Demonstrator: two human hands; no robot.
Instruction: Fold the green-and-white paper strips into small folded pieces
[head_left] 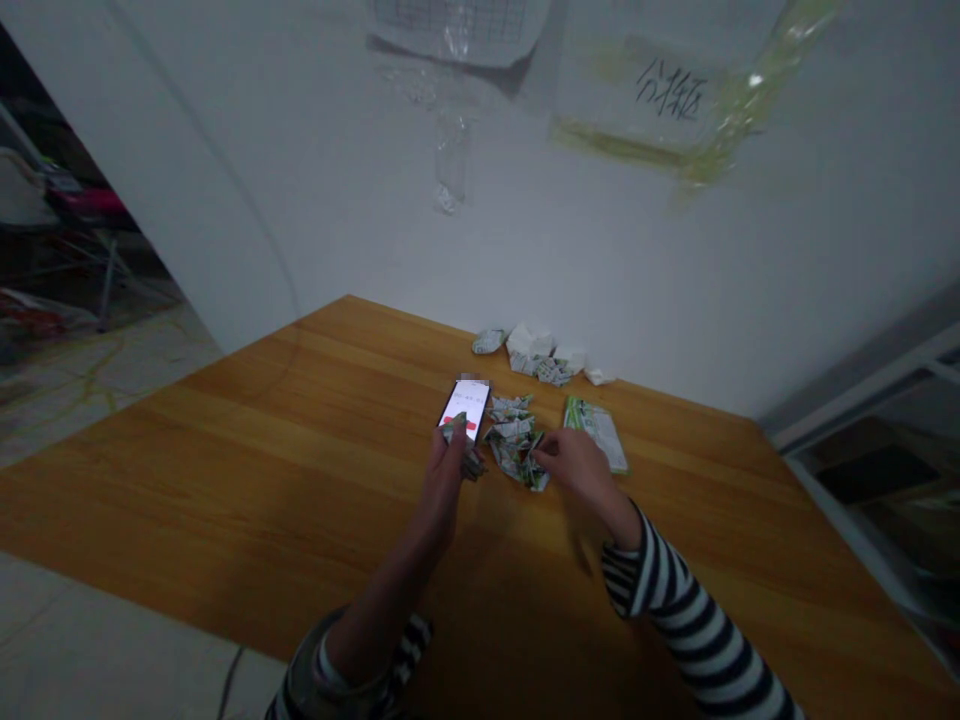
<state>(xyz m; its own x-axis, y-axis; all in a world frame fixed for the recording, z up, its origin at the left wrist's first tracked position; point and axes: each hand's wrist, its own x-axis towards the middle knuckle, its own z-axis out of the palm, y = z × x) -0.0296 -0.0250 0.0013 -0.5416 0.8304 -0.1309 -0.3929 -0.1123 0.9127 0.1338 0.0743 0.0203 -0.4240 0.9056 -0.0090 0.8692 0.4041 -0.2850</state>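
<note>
My left hand (pixel 442 478) is closed around a crumpled piece of printed paper (pixel 473 464), beside the lower end of a phone (pixel 466 402) with a lit white screen. To the right of the phone lies a small heap of crumpled green-and-white printed paper (pixel 511 436). The fingers of my right hand (pixel 583 464) are pinched together at the heap's right edge, on a dark-green crumpled bit of the same paper. Just behind that hand a flat green-and-white packet (pixel 604 432) rests on the wooden table (pixel 300 440).
Against the wall (pixel 360 180), more crumpled white and printed pieces (pixel 531 345) line the table's back edge. Taped sheets (pixel 667 100) hang above. A shelf unit (pixel 877 480) stands at the right; a chair (pixel 82 205) is at the far left.
</note>
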